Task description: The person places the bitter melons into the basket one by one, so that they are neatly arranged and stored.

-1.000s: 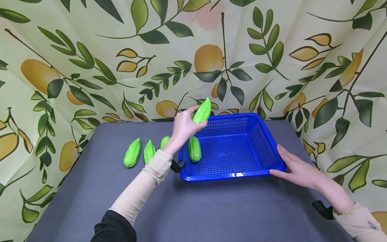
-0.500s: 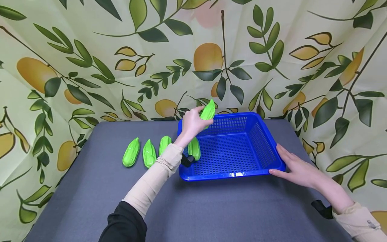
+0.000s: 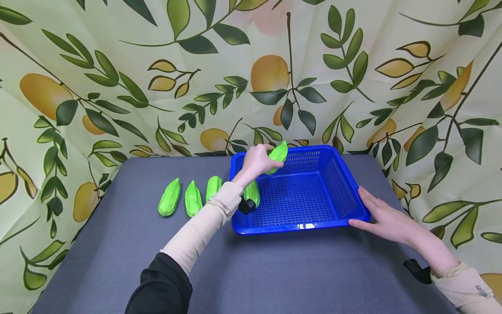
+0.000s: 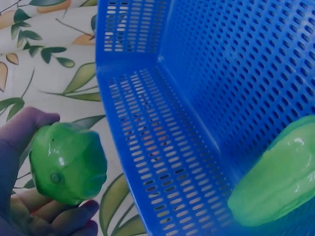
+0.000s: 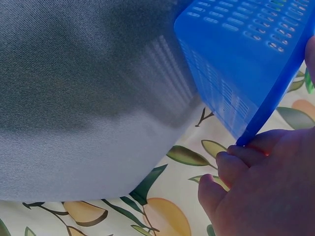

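Note:
In the head view my left hand (image 3: pixel 259 160) grips a ridged, light green bitter melon (image 3: pixel 277 156), its pointed end up and to the right, above the back left of a blue plastic basket (image 3: pixel 298 226). The left wrist view shows the held bitter melon (image 4: pixel 69 162) end-on between thumb and fingers. A second bitter melon (image 3: pixel 252 194) lies inside the basket at its left, partly hidden by my wrist. My right hand (image 3: pixel 386 218) rests against the basket's front right corner, thumb on the front side and extended fingers along the right side. The right wrist view shows fingertips (image 5: pixel 236 152) at the rim.
Left of the basket, a bitter melon (image 3: pixel 170 197), another bitter melon (image 3: pixel 193 199) and a third bitter melon (image 3: pixel 213 187) lie in a row on the grey table (image 3: pixel 298 274). A leaf-and-fruit patterned cloth (image 3: pixel 231 65) hangs behind and beside the table.
My left hand has moved right and slightly down with the bitter melon, farther over the basket. The right hand and basket have stayed in place.

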`<action>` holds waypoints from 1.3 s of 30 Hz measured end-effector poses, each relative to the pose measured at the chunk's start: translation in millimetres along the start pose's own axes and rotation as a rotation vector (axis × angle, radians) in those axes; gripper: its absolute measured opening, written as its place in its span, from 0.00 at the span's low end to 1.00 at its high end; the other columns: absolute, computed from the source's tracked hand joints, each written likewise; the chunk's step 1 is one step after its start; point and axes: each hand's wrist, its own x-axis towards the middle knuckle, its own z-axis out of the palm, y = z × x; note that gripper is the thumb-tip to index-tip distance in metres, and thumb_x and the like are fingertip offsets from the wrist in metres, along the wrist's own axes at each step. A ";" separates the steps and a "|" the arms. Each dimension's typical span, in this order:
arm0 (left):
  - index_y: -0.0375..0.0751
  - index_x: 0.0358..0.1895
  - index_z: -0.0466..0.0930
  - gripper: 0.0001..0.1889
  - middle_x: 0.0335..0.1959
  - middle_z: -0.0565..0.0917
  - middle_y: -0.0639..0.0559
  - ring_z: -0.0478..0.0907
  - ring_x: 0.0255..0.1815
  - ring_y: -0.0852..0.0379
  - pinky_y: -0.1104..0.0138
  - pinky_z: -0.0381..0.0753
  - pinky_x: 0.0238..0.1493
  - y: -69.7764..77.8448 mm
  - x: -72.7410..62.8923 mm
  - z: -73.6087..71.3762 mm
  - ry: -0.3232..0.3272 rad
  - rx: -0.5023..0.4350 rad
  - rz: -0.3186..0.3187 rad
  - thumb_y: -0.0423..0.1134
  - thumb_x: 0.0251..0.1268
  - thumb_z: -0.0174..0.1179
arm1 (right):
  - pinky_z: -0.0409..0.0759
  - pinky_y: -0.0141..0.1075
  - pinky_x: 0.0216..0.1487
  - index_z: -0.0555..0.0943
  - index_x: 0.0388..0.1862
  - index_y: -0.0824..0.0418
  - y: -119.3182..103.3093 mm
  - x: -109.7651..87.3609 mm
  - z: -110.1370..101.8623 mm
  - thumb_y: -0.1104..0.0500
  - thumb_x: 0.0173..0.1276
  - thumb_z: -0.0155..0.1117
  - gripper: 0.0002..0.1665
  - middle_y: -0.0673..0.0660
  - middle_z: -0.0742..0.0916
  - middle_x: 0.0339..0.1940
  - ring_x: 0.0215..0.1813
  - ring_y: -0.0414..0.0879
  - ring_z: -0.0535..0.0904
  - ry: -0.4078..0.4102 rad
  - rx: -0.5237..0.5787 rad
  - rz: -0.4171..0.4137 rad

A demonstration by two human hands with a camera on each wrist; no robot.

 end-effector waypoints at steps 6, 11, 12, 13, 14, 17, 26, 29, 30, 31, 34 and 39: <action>0.43 0.60 0.77 0.34 0.47 0.85 0.49 0.80 0.39 0.54 0.69 0.75 0.32 0.7 0.9 0.7 -0.085 0.045 -0.007 0.52 0.47 0.71 | 0.59 0.71 0.60 0.42 0.76 0.68 1.4 -0.3 0.6 0.32 0.63 0.56 0.61 0.74 0.53 0.75 0.69 0.76 0.55 0.002 0.001 -0.002; 0.45 0.59 0.77 0.33 0.50 0.84 0.51 0.81 0.41 0.54 0.67 0.76 0.35 -4.8 -0.4 3.1 -0.126 0.127 -0.024 0.53 0.47 0.71 | 0.56 0.69 0.63 0.42 0.76 0.68 3.1 0.8 1.6 0.33 0.63 0.58 0.60 0.73 0.52 0.75 0.71 0.74 0.53 0.007 0.030 -0.013; 0.46 0.59 0.77 0.33 0.50 0.84 0.51 0.80 0.40 0.54 0.67 0.77 0.35 -7.0 -0.9 3.8 -0.133 0.137 -0.026 0.53 0.47 0.71 | 0.56 0.68 0.64 0.41 0.76 0.67 3.3 1.2 2.1 0.33 0.63 0.58 0.61 0.73 0.51 0.76 0.71 0.74 0.53 0.006 0.033 -0.014; 0.45 0.59 0.77 0.33 0.50 0.84 0.51 0.80 0.40 0.54 0.67 0.77 0.35 -9.3 -1.5 4.4 -0.140 0.141 -0.028 0.53 0.47 0.71 | 0.55 0.68 0.64 0.41 0.76 0.67 3.2 1.3 2.2 0.33 0.62 0.58 0.61 0.72 0.51 0.76 0.71 0.74 0.53 0.005 0.037 -0.015; 0.45 0.59 0.77 0.33 0.50 0.84 0.51 0.80 0.41 0.54 0.67 0.77 0.36 -11.7 -2.3 4.9 -0.146 0.140 -0.033 0.53 0.47 0.71 | 0.55 0.68 0.64 0.41 0.76 0.67 2.9 1.3 2.2 0.33 0.62 0.58 0.61 0.73 0.51 0.76 0.71 0.74 0.53 0.004 0.038 -0.015; 0.45 0.59 0.78 0.34 0.52 0.84 0.50 0.81 0.45 0.52 0.65 0.79 0.41 -17.6 -4.5 7.0 -0.142 0.128 -0.045 0.53 0.46 0.72 | 0.56 0.68 0.64 0.42 0.76 0.67 2.0 1.1 0.7 0.33 0.62 0.58 0.61 0.73 0.52 0.75 0.71 0.74 0.53 0.004 0.033 -0.013; 0.45 0.44 0.85 0.23 0.32 0.84 0.53 0.79 0.34 0.55 0.67 0.73 0.28 -19.9 -12.5 20.3 -0.119 0.145 -0.109 0.53 0.43 0.73 | 0.55 0.67 0.66 0.41 0.76 0.67 3.2 0.9 0.0 0.33 0.63 0.58 0.61 0.73 0.51 0.75 0.72 0.74 0.52 0.002 0.043 -0.013; 0.44 0.32 0.84 0.18 0.23 0.78 0.55 0.75 0.28 0.56 0.68 0.68 0.24 -17.9 -14.5 24.7 -0.116 0.145 -0.139 0.53 0.43 0.74 | 0.54 0.67 0.66 0.41 0.76 0.67 3.8 0.8 0.5 0.33 0.63 0.58 0.61 0.73 0.51 0.76 0.72 0.74 0.52 0.001 0.049 -0.014; 0.44 0.30 0.83 0.18 0.22 0.77 0.54 0.76 0.29 0.55 0.68 0.67 0.24 -17.4 -15.1 25.9 -0.112 0.148 -0.150 0.53 0.43 0.74 | 0.54 0.67 0.66 0.41 0.76 0.67 4.0 0.8 0.7 0.34 0.63 0.58 0.61 0.73 0.51 0.76 0.72 0.73 0.52 0.001 0.051 -0.015; 0.43 0.30 0.83 0.19 0.23 0.78 0.54 0.77 0.30 0.55 0.67 0.68 0.25 -16.7 -15.6 27.1 -0.103 0.146 -0.161 0.53 0.42 0.74 | 0.54 0.67 0.66 0.41 0.76 0.67 4.2 0.8 0.9 0.34 0.63 0.58 0.61 0.72 0.51 0.76 0.72 0.73 0.51 0.000 0.053 -0.015; 0.43 0.34 0.84 0.21 0.29 0.83 0.52 0.80 0.37 0.53 0.65 0.74 0.30 -15.3 -16.8 30.5 -0.093 0.150 -0.190 0.54 0.42 0.74 | 0.54 0.67 0.66 0.41 0.76 0.67 4.6 0.8 1.4 0.34 0.63 0.58 0.61 0.72 0.50 0.76 0.72 0.73 0.51 -0.001 0.058 -0.013; 0.44 0.40 0.85 0.23 0.37 0.86 0.50 0.81 0.42 0.51 0.62 0.78 0.36 -15.2 -16.5 35.2 -0.082 0.154 -0.211 0.54 0.42 0.74 | 0.54 0.66 0.67 0.40 0.76 0.66 4.3 1.1 1.0 0.33 0.63 0.57 0.61 0.72 0.50 0.76 0.72 0.73 0.51 -0.003 0.055 -0.011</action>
